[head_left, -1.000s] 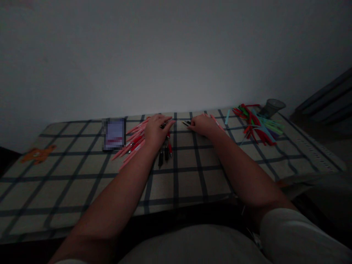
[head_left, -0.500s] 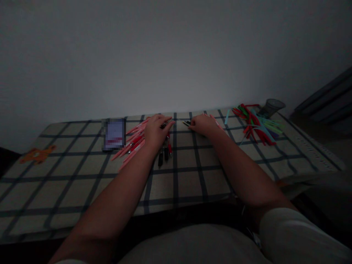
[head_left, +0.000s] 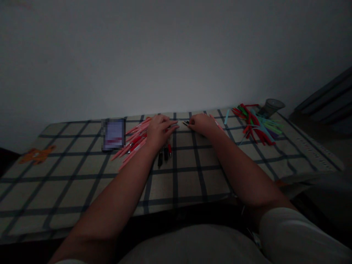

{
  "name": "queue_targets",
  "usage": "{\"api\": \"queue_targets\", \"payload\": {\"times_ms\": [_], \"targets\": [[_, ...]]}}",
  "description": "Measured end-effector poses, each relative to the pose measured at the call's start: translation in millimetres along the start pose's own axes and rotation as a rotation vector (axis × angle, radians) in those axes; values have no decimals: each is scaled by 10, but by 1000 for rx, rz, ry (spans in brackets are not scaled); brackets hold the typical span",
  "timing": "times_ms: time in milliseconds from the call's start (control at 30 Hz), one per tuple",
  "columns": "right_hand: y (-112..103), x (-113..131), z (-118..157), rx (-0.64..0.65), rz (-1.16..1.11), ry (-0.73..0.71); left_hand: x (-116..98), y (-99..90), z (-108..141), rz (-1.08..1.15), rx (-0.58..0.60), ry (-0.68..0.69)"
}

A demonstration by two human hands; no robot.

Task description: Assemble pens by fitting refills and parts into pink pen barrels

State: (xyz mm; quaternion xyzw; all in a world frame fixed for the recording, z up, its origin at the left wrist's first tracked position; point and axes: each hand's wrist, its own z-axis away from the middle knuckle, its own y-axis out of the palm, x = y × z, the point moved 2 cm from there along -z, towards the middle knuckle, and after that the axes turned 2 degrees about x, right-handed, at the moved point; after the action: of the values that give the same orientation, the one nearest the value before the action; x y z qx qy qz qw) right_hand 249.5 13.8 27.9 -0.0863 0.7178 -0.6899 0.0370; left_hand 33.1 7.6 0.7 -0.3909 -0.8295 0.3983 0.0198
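Observation:
Above the table, my left hand (head_left: 159, 131) reaches to the right, thumb and forefinger stretched out with a gap between them and nothing visible in the gap. My right hand (head_left: 202, 124) is closed around thin pens (head_left: 185, 124), whose dark and pale ends point left towards those fingertips. Pink and red pens (head_left: 134, 142) lie in a heap beside and under my left wrist. Several black pens (head_left: 160, 159) stick out below that hand. More pink pens (head_left: 217, 122) lie just beyond my right wrist, partly hidden.
A phone (head_left: 114, 134), blurred out, lies left of the pens. Farther left is an orange bear-shaped piece (head_left: 37, 154). Red, green and blue strips (head_left: 255, 126) are piled at the right, near a clear cup (head_left: 271, 106). A checked cloth (head_left: 189, 179) covers the table against the wall.
My left hand has moved slightly right and its fingers have stretched out; the dark item seen between them before no longer shows. My right hand has barely moved.

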Motion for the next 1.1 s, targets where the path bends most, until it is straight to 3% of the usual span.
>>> {"api": "queue_targets", "payload": {"times_ms": [200,533,1100], "targets": [[-4,2,-11,-68,-13,-17,-53,-36,4,45,52,42],[13,3,-22,-31,2,-26,-94,-47,-3,51,66,-14],[55,-4,-36,6,18,-23,22,28,19,11,37,-73]]}}
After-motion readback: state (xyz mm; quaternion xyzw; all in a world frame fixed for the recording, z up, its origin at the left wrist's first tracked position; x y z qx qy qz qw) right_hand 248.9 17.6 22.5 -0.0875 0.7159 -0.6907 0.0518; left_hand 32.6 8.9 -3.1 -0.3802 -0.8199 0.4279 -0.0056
